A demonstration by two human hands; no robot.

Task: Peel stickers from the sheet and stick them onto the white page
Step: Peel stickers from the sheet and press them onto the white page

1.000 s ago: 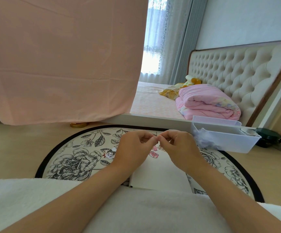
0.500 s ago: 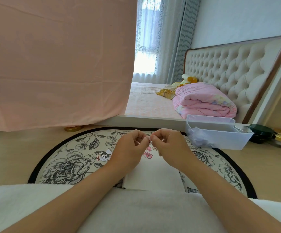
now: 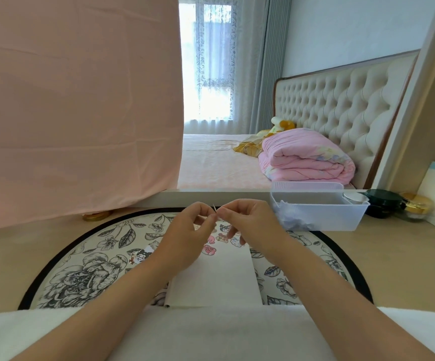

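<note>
A round floral-patterned mat [image 3: 89, 267] with a black border is seen at lower centre. A translucent plastic bin [image 3: 320, 212] is placed at centre right, dark and gold jars [image 3: 404, 205] beside it. A folded pink quilt [image 3: 305, 157] is laid on the bed; a pink sheet [image 3: 76, 105] is hung at upper left.

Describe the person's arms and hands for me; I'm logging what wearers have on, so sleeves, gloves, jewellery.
Both forearms are bare up to the frame edge, no sleeves showing. The left hand and right hand wear no gloves; no rings, watch or bracelets are visible.
</note>
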